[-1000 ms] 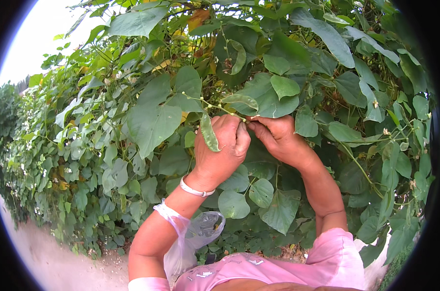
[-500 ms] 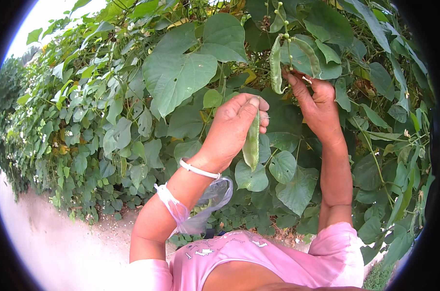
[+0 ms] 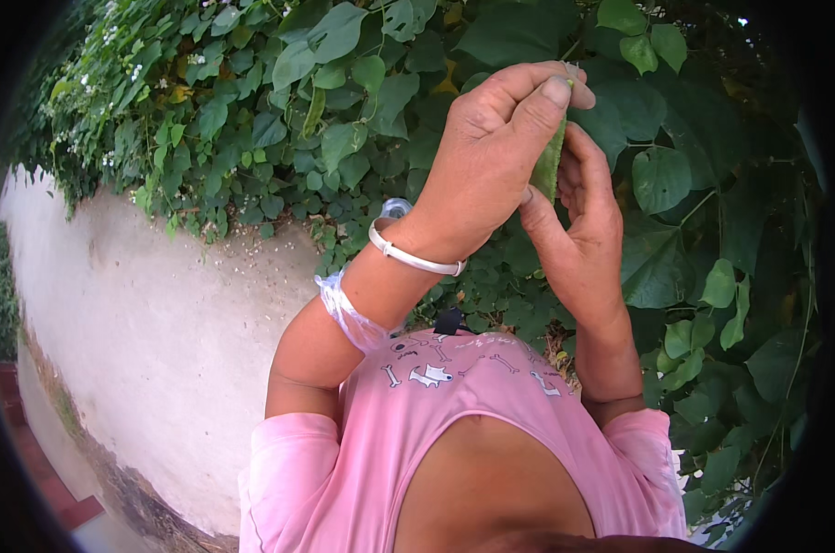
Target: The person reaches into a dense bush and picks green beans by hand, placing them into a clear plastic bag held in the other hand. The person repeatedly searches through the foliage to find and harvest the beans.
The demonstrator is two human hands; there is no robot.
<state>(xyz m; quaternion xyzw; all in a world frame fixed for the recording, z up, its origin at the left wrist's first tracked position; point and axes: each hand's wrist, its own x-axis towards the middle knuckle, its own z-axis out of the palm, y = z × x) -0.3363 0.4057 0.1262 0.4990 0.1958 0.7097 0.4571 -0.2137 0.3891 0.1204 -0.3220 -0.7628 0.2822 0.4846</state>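
My left hand pinches the upper end of a flat green bean pod between thumb and fingers. The pod hangs down behind that hand, partly hidden by it. Close against it, my right hand is cupped round the pod's lower part, thumb on one side and curled fingers on the other. Whether a second pod lies in the right palm is hidden. A white bangle circles my left wrist, and a thin clear plastic bag is looped round the forearm.
A dense wall of bean vines stands just beyond my hands. Another green pod hangs among its leaves, left of my hands. White flowers dot the far left vines. Pale concrete ground runs along the left, with reddish blocks beyond.
My right hand has come down and left from a hanging pod cluster to meet the left hand. The left hand with its pod sits higher and further right. The view has tilted downward.
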